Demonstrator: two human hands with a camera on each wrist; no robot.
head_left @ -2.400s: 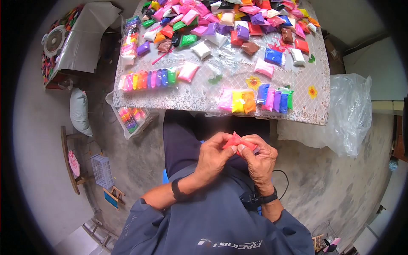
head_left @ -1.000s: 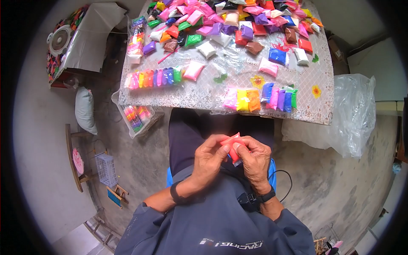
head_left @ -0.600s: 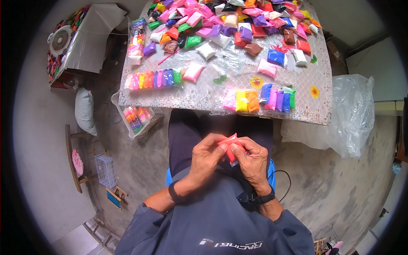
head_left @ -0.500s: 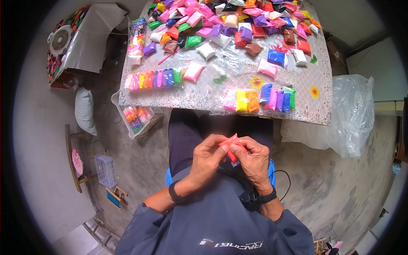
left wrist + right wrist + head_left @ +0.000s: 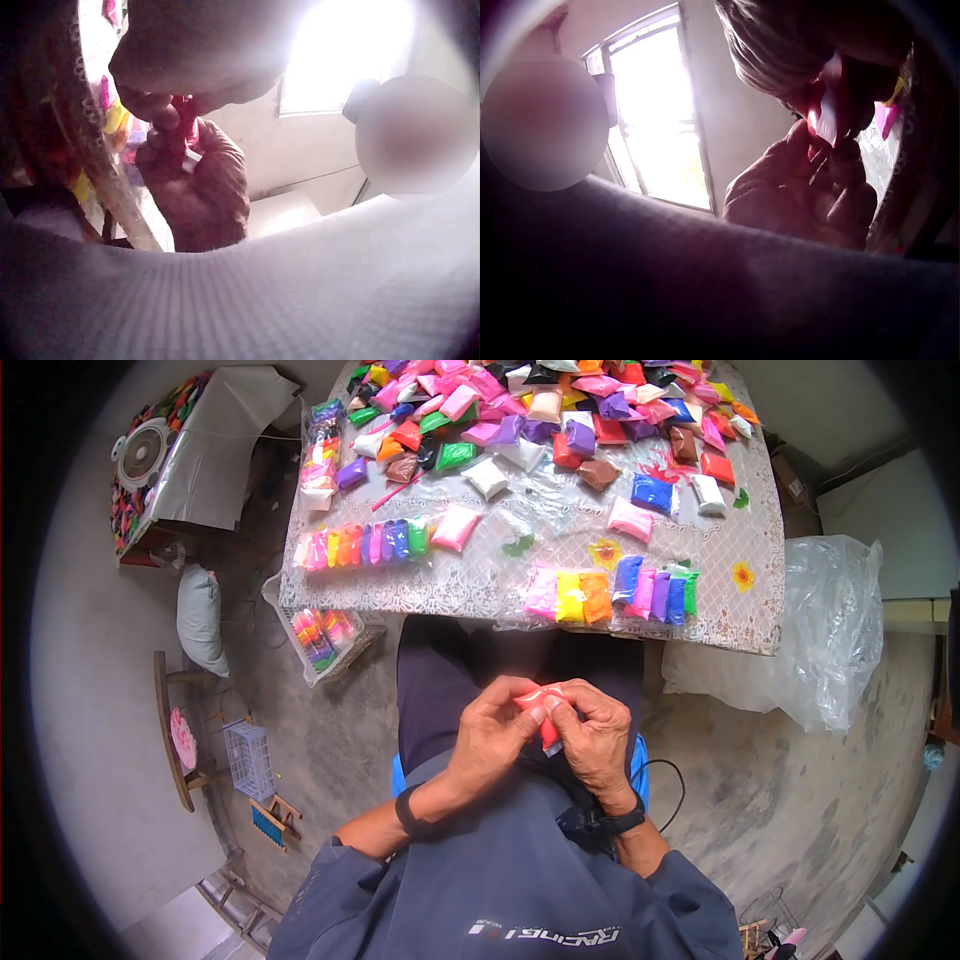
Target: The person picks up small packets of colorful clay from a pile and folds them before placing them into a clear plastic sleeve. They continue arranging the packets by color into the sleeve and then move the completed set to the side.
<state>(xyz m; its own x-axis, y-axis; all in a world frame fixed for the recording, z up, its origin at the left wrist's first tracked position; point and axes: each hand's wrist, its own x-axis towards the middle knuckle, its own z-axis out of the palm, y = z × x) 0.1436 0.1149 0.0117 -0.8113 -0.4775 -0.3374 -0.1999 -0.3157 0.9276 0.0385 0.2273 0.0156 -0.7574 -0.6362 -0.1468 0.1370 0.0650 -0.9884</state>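
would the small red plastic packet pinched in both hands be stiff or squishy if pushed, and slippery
The small red plastic packet is probably soft, not stiff, as it looks bunched between the left hand and the right hand. Its shiny surface suggests it may be slightly slippery.

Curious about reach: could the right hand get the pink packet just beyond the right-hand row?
Probably yes: only the table edge and low row of packets lie between the pink packet and right hand, though it is pinching the red packet.

Open gap between left hand (image 5: 495,735), right hand (image 5: 598,740) and table (image 5: 460,595), packet row (image 5: 596,598) along its near edge
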